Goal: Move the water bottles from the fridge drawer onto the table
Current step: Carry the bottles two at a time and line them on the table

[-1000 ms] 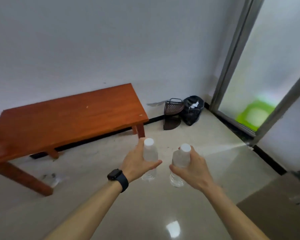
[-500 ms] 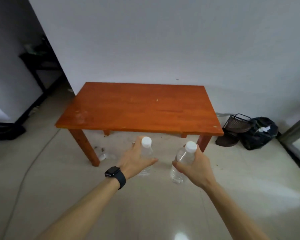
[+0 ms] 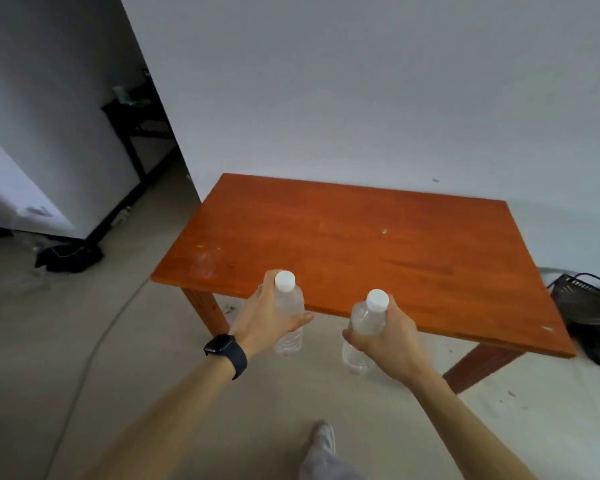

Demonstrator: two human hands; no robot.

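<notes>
My left hand [image 3: 264, 318] grips a clear water bottle [image 3: 289, 308] with a white cap, held upright. My right hand [image 3: 392, 341] grips a second clear bottle [image 3: 366, 320] with a white cap, tilted slightly left. Both bottles hang in the air just in front of the near edge of the orange-brown wooden table [image 3: 361, 244], which stands against the white wall. The fridge drawer is out of view.
A dark wire basket [image 3: 582, 292] and a black bag sit on the floor right of the table. A cable [image 3: 94, 344] runs across the pale floor at left, near a dark bundle [image 3: 68, 258]. A doorway opens at far left. My foot [image 3: 321, 441] shows below.
The view has swung left and come closer to the table. Both hands with their bottles have risen toward the table's near edge.
</notes>
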